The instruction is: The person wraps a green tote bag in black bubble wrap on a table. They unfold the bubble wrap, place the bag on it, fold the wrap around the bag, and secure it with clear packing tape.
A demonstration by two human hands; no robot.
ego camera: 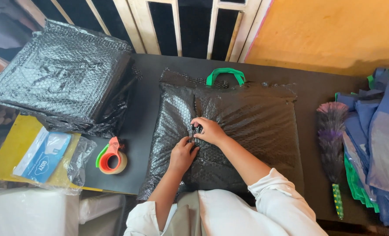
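Observation:
A flat parcel wrapped in black bubble wrap (247, 118) lies on the dark table (317, 91), with a green handle (225, 74) sticking out at its far edge. My left hand (182, 154) presses on the wrap near its middle seam, fingers bent. My right hand (207, 130) rests just beyond it, fingers curled and pinching the overlapping wrap edge. Both hands touch each other at the seam.
A stack of black bubble-wrapped parcels (61, 74) sits at the far left. A tape dispenser with orange and green frame (111, 156) lies left of the parcel. A yellow board (11, 153) holds a blue-white packet (43, 155). A feather duster (332, 144) and blue fabric bags (378, 135) are on the right.

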